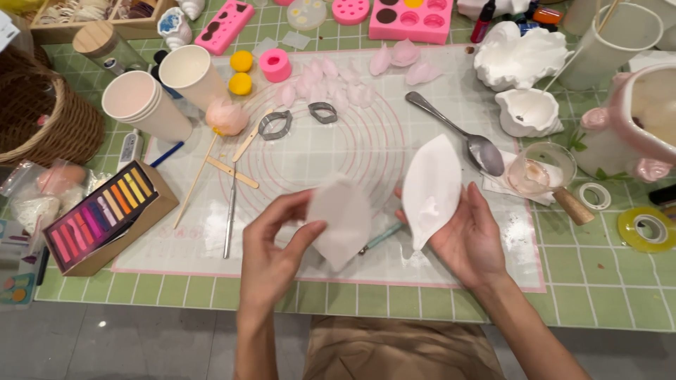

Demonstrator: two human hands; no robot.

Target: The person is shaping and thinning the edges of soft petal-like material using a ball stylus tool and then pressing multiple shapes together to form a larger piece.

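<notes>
My left hand (271, 243) pinches a thin, pale pink translucent petal sheet (343, 219) between thumb and fingers, just above the translucent work mat (352, 141). My right hand (468, 239) cradles a white leaf-shaped mould (429, 186) in its palm, tilted upright. The two pieces are close together but apart. A pen-like teal tool (384, 237) lies on the mat between my hands.
On the mat lie a metal spoon (461, 134), two metal petal cutters (274, 124), several pink petals (324, 81), a needle tool (231, 207) and wooden sticks (232, 172). A box of coloured pastels (105, 211) and paper cups (144, 102) stand left; white shell moulds (521, 56) and a small glass (542, 169) right.
</notes>
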